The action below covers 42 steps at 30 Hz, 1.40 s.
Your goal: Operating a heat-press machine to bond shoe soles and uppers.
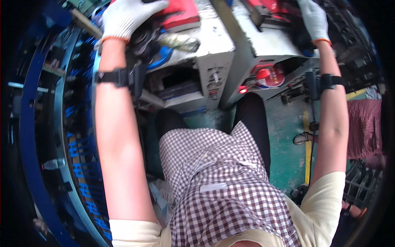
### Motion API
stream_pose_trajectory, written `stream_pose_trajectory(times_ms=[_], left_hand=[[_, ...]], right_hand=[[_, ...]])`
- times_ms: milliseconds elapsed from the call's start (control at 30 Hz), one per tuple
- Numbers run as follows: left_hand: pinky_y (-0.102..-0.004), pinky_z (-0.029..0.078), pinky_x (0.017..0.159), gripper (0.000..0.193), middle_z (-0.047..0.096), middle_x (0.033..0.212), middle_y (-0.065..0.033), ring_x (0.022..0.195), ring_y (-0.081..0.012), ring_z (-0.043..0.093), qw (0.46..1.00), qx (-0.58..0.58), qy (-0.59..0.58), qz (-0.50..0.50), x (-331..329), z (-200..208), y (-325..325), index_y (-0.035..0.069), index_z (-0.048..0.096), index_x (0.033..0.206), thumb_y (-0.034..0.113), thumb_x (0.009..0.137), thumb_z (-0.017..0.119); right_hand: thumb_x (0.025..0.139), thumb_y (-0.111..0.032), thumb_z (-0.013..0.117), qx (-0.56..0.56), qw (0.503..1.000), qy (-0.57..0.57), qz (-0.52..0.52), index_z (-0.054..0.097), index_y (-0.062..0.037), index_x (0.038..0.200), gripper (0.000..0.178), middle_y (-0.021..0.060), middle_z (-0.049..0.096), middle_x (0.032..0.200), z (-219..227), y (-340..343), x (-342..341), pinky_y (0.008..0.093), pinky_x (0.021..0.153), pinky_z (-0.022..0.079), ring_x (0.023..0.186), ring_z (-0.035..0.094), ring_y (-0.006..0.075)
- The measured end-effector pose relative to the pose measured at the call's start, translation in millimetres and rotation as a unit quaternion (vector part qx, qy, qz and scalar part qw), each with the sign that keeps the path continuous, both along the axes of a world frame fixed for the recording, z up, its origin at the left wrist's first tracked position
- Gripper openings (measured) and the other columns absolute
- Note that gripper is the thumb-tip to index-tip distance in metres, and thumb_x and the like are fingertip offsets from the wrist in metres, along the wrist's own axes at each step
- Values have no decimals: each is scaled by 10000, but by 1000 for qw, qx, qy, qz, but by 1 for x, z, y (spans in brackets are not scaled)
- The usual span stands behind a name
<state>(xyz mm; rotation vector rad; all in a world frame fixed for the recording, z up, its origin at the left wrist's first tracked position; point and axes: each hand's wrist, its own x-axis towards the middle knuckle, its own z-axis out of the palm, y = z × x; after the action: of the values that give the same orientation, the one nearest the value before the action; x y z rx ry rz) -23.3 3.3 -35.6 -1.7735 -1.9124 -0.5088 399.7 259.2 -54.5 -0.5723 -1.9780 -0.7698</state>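
One white-gloved hand, the left hand [133, 17], meets a red block [183, 16] left of the grey bar [238, 41]; whether it grips, I cannot tell. Right of the bar, the right hand [314, 19] is beside a red-and-black piece [272, 5], its fingertips cut off, so its grasp is unclear. Left of the bar, a clear-wrapped bundle [179, 42] lies near the edge of the white worktop [216, 37]; a sweep of the left forearm could knock it off. A red-capped container [275, 78] sits lower, right of the bar.
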Motion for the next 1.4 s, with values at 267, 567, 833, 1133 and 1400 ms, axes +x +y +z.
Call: stream_pose_trajectory(times_ms=[267, 567, 833, 1133, 1400], left_hand=[[-413, 547, 729, 503, 719, 830, -184, 838, -356, 737, 994, -22, -101, 43, 12, 6, -9, 97, 762, 952, 583, 821, 757], [-420, 563, 760, 463, 747, 873, -173, 863, -343, 749, 991, -35, -118, 49, 19, 15, -13, 109, 777, 945, 542, 782, 775], [-419, 577, 779, 513, 764, 873, -143, 865, -334, 754, 990, -37, -116, 73, 21, 19, -18, 134, 795, 934, 611, 745, 785], [-444, 548, 738, 489, 730, 830, -179, 820, -369, 727, 989, -20, -137, 60, 24, 19, -17, 101, 772, 871, 586, 876, 706], [-498, 525, 718, 509, 692, 788, -220, 821, -415, 707, 991, 10, -128, 46, 26, 13, -14, 76, 734, 821, 574, 910, 682]], right_hand=[[1020, -337, 614, -157, 986, 46, 23, 796, -91, 1004, 306, 151, 757, 979, -10, -1, -4, 476, 828, 565, 921, 713, 380], [997, -285, 610, -133, 991, 17, -8, 761, -108, 900, 252, 113, 718, 839, -5, -7, -1, 486, 768, 509, 805, 675, 350], [1013, -331, 593, -146, 988, 54, 1, 743, -92, 850, 326, 117, 708, 814, -4, -17, -8, 482, 814, 488, 830, 665, 351], [1001, -316, 593, -141, 988, 53, -19, 751, -122, 875, 280, 89, 719, 840, -4, -15, -5, 478, 826, 485, 855, 673, 321], [988, -305, 576, -162, 985, -1, -54, 758, -155, 939, 241, 85, 746, 911, -1, -19, -3, 482, 791, 513, 861, 701, 319]])
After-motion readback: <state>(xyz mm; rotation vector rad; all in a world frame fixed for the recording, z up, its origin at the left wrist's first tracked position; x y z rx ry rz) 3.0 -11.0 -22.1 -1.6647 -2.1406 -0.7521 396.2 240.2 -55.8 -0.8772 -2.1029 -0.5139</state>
